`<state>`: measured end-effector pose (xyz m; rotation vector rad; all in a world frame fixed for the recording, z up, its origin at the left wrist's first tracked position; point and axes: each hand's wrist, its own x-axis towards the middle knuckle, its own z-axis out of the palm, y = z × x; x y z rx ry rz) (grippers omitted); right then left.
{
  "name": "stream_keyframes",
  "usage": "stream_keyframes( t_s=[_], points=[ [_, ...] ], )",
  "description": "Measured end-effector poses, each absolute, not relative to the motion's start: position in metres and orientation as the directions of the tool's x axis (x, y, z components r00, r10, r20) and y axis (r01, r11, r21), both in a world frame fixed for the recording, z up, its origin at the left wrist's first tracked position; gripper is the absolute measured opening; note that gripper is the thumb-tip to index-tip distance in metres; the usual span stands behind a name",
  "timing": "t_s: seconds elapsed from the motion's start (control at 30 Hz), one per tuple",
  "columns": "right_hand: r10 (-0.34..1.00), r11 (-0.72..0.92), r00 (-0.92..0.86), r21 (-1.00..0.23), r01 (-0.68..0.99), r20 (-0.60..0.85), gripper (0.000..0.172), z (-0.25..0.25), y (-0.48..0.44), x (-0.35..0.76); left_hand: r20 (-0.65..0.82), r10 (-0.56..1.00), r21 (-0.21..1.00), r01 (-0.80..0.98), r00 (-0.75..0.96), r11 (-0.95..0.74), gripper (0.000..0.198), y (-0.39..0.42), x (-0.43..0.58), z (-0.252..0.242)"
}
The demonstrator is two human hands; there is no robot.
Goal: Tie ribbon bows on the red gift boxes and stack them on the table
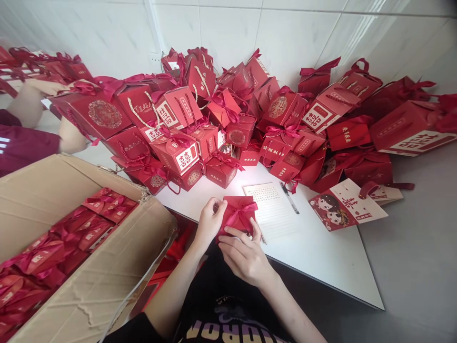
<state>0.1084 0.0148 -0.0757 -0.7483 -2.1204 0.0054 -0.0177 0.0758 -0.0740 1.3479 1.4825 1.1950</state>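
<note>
Closest to the lens, a black shirt [228, 305] with pale lettering is seen along the bottom, and just beyond it a small red box [228, 218] is being held up at the table's near edge, a glossy ribbon bow [243, 214] across its top. Its left side is gripped by the left hand [210, 223], thumb and bent forefinger closed together on the edge, no gap showing between them. Lower right, the box is cupped by the right hand [246, 255]: fingers half curled, slightly parted, laid over the lower part, with one digit pressed to the right side. Just beside the box, a lined notepad [273, 216] is spread flat, its upper lines filled with handwriting, and to its right a pen [289, 197] is laid on the white table [321, 257]. Further right, a printed card [333, 205] with two cartoon figures is found by the table's edge. Behind all this, a great heap of red gift boxes [219, 171] is piled up, tied with ribbons and corded handles, tilted every which way, right back towards the tiled wall [228, 26]. Over on the left, a cardboard carton [103, 271] is packed with more ribboned boxes [44, 257], and past it another person's maroon sleeve [32, 147] is glimpsed, arms stretched towards the heap's left end.
</note>
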Motion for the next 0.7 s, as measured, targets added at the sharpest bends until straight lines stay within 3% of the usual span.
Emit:
stream_keyframes(
  t_s=[0.13, 0.2, 0.27, 0.4, 0.5, 0.6, 0.7],
  points=[
    [0.505, 0.848, -0.363, -0.37, 0.38, 0.783, 0.017, -0.071, 0.02, 0.128, 0.016, 0.995, 0.985, 0.175, -0.097, 0.001, 0.03, 0.077, -0.02, -0.073],
    [0.63, 0.744, -0.162, -0.531, 0.405, 0.759, 0.02, -0.073, 0.031, 0.144, -0.003, 0.998, 0.988, 0.151, -0.069, 0.013, 0.031, 0.077, -0.021, -0.071],
    [0.787, 0.566, -0.026, -0.704, 0.43, 0.617, 0.031, -0.079, 0.045, 0.159, -0.019, 0.998, 0.988, 0.151, -0.057, 0.027, 0.032, 0.075, -0.022, -0.067],
    [0.912, 0.39, -0.294, -0.828, 0.404, 0.287, 0.104, -0.094, 0.067, 0.175, -0.036, 0.995, 0.974, 0.221, -0.089, 0.056, 0.024, 0.074, -0.021, -0.064],
    [0.897, 0.306, -0.418, -0.887, 0.346, 0.147, 0.115, -0.099, 0.071, 0.172, -0.009, 0.994, 0.967, 0.253, -0.112, 0.038, 0.02, 0.073, -0.02, -0.066],
    [0.919, 0.302, -0.352, -0.892, 0.335, 0.179, 0.112, -0.098, 0.07, 0.166, 0.14, 0.978, 0.958, 0.271, -0.152, -0.095, 0.013, 0.069, -0.02, -0.064],
    [0.92, 0.374, -0.263, -0.853, 0.366, 0.291, 0.112, -0.089, 0.067, 0.159, 0.522, 0.846, 0.8, 0.407, -0.111, -0.441, 0.001, 0.06, -0.016, -0.051]
  ],
)
